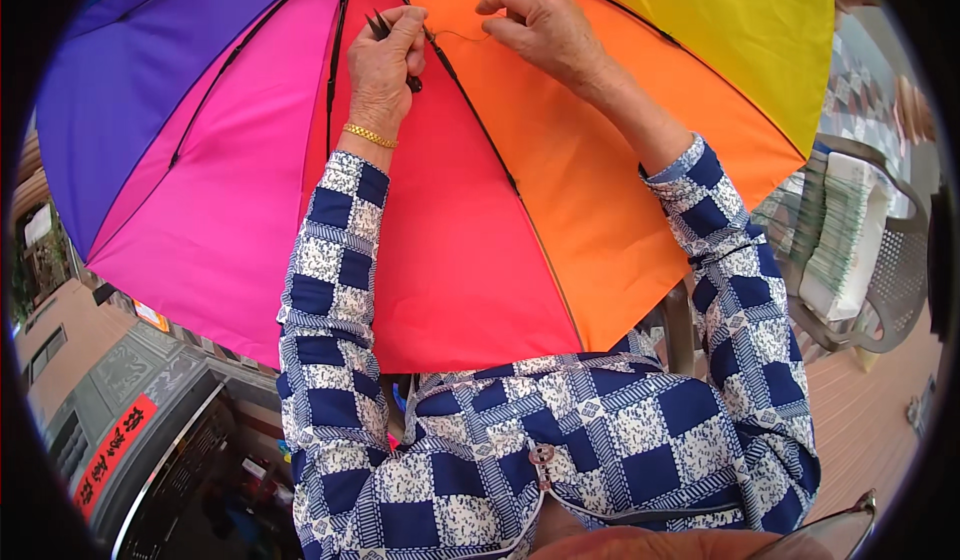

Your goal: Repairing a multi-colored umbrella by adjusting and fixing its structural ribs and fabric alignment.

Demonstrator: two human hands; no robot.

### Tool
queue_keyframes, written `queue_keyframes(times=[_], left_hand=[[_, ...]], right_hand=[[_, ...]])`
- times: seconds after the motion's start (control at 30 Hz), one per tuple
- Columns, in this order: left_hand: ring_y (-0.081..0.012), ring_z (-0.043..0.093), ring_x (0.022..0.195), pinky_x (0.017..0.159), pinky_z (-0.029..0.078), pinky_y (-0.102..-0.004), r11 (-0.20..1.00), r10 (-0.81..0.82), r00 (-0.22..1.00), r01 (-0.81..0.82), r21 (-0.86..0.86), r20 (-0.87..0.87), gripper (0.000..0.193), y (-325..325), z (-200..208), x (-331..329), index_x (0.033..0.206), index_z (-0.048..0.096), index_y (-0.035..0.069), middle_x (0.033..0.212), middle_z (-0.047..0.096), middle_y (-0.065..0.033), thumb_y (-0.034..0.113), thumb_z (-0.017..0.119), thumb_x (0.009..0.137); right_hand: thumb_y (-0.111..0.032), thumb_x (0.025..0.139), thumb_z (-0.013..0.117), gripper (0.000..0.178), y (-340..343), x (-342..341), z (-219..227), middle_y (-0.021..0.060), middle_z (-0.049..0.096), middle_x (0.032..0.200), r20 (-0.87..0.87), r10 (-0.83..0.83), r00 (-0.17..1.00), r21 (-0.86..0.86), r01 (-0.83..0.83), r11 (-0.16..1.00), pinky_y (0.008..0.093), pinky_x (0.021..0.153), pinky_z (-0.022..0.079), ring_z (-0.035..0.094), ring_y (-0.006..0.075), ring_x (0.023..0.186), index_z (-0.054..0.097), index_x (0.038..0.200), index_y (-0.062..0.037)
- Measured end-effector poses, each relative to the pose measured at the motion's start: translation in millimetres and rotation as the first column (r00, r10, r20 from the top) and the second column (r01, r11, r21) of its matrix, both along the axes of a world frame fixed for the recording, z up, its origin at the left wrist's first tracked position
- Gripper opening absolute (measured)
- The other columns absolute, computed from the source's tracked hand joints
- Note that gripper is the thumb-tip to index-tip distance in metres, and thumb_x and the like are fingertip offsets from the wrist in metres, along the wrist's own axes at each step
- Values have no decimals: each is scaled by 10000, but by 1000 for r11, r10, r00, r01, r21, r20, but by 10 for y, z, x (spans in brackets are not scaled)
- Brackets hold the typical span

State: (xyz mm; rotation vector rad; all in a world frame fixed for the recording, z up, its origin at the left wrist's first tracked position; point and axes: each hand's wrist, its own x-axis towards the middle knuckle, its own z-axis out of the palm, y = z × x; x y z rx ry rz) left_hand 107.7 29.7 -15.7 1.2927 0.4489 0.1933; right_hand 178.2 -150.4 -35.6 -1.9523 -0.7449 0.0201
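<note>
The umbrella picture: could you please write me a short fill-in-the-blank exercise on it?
1. The left hand holds small ____ against a dark rib.
2. The right hand pinches a thin ____.
3. The left wrist wears a ____ bracelet.
4. Under both hands lies an open ____.

Missing words: pliers; wire; gold; umbrella

Garment: long-sleeved top, checked in dark blue squares, white squares speckled with tiny blue dots, and bands of fine blue-and-white stripes.
Left sleeve (325, 300): same check all the way down, ending in a cuff just short of the wrist.
Right sleeve (740, 290): same check, cuff folded slightly open at the forearm, creased at the elbow.
Front: small round brownish button (541, 454) at the middle of the chest, on a striped placket; neckline edged with a narrow striped band.
Left hand (385, 60): gold chain bracelet (369, 137) around the wrist.
Right hand (545, 30): bare, no jewellery showing.
</note>
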Motion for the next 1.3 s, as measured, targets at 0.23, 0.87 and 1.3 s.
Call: queue_keyframes(times=[0.23,0.87,1.3], left_hand=[[-51,426,466,399,304,-174,994,50,997,-56,89,62,101,-121,50,32,847,627,30,623,536,15,109,679,813],[-62,438,443,393,322,-182,993,70,994,-77,88,81,111,-65,94,-14,854,607,21,636,568,-19,120,654,836],[-69,448,478,430,346,-195,995,65,997,-68,70,42,132,-3,107,-27,887,609,24,678,580,-37,156,615,874]], right_hand=[[-196,775,555,166,334,5,65,107,637,710,58,80,995,-132,-71,989,383,605,489,620,281,665,651,858,-89],[-144,828,547,61,197,188,-88,59,613,734,351,-101,931,-131,156,979,344,563,489,596,209,641,579,835,-92],[-147,771,562,84,76,33,-31,107,613,674,229,-32,973,-334,109,936,375,578,484,609,287,655,615,793,-86]])
